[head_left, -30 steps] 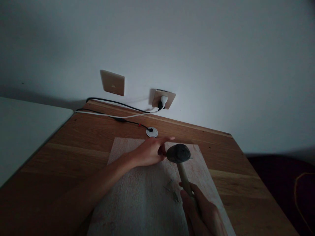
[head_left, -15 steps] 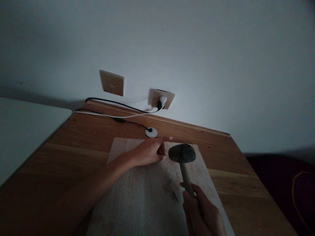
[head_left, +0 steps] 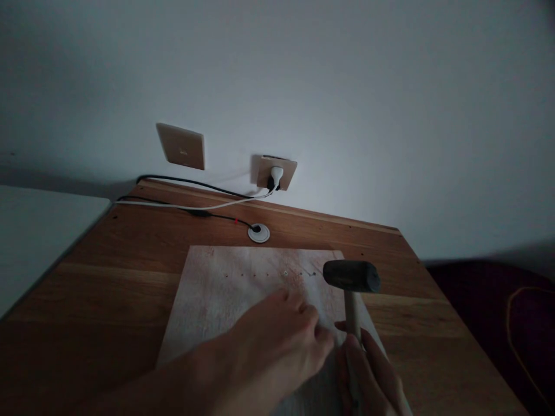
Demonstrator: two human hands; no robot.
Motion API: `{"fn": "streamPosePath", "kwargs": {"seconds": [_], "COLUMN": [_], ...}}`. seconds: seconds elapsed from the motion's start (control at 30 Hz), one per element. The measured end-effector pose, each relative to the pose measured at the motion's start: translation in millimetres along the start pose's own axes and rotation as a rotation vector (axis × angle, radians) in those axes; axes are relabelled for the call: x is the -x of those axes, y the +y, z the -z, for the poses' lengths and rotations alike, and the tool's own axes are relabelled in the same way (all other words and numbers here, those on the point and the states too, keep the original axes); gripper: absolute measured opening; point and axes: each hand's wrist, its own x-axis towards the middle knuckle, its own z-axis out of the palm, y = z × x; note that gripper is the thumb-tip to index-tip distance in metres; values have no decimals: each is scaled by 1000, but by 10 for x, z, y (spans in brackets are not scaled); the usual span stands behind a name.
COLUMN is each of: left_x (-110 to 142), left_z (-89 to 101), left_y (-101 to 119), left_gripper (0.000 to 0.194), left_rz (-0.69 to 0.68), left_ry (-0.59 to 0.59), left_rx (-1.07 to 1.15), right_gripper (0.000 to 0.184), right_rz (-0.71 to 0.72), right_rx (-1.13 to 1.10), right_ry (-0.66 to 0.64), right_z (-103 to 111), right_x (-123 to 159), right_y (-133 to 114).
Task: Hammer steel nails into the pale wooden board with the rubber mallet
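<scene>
A whitish, worn board lies on the wooden desk. Across its far part runs a row of several small nail-like specks, the rightmost casting a short dark line. My left hand is low over the middle of the board, slightly blurred, its fingers curled downward; whatever they grip is hidden beneath them. On the right, my right hand is wrapped round the pale handle of a black-headed mallet. The mallet stands head up, above the board's right edge. The loose nails seen earlier are out of sight around my left hand.
The wooden desk meets a pale wall. A socket with a white plug and a second wall plate sit above it. Cables run to a round grommet. A white surface stands left.
My left hand has moved from the board's far part back toward me, uncovering the row of specks. The mallet has shifted right and turned slightly in my right hand. The view has shifted a little.
</scene>
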Motion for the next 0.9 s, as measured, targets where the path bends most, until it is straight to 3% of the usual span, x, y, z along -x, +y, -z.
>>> {"fn": "streamPosePath", "kwargs": {"seconds": [0.1,0.2,0.37,0.53,0.67,0.8,0.9], "left_x": [-35,-44,-47,-20,52,148,212], "left_z": [-253,-386,-451,-418,-120,167,199], "left_y": [222,264,269,264,-80,-691,-1004], "left_gripper": [11,13,15,13,12,18,17], "left_rz": [102,128,103,65,19,259,386], "left_ry": [4,-54,-73,-79,-59,-7,21], "left_rx": [-186,-235,-248,-247,-71,135,201], "right_gripper": [64,58,52,69,70,66,69], "right_rz": [-6,13,25,-34,-71,-83,-114], "right_rx": [-43,-54,-37,-51,-110,-105,-105], "right_ry": [-35,-17,-8,13,-40,-62,-90], "right_z": [5,-3,-1,12,3,30,68], "right_x": [-13,-2,16,8,9,-27,-74], "right_y": [58,60,12,12,-8,32,116]}}
